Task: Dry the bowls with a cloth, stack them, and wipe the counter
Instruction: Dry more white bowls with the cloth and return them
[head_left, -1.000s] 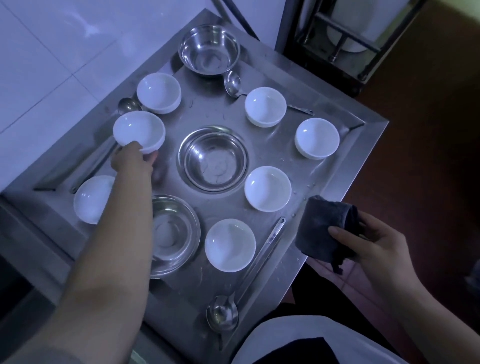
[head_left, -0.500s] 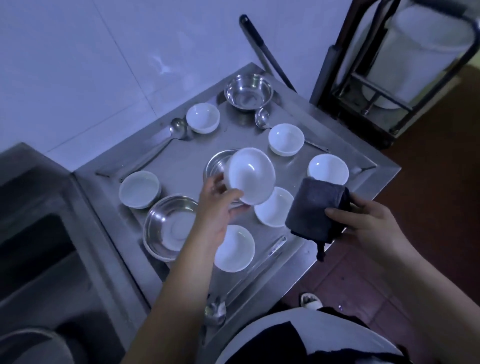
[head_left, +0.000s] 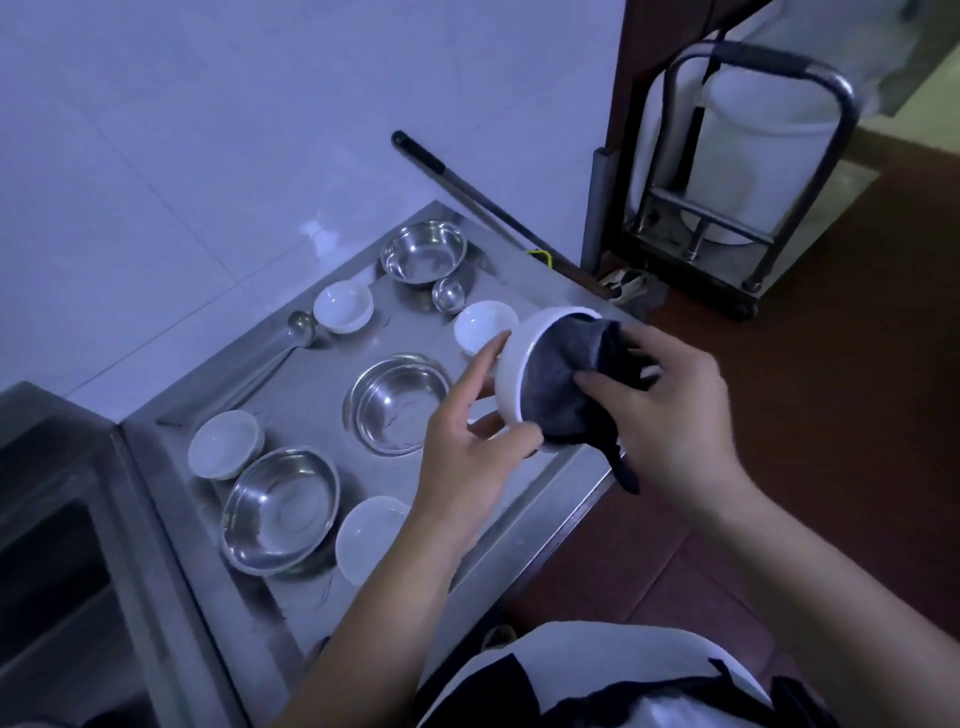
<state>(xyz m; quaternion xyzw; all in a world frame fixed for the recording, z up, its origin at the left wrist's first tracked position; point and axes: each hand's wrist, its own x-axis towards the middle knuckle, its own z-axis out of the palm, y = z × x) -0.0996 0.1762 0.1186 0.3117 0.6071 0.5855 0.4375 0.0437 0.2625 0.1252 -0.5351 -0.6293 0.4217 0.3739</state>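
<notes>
Above counter (head_left: 519, 525), white bowl (head_left: 511, 374), grey cloth (head_left: 566, 384) inside

White bowl (head_left: 511, 374) tilted — cloth (head_left: 566, 384) inside

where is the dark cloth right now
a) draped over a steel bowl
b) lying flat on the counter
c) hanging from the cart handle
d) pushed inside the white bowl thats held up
d: the right hand presses the dark cloth into the white bowl, which the left hand holds tilted above the counter.
</notes>
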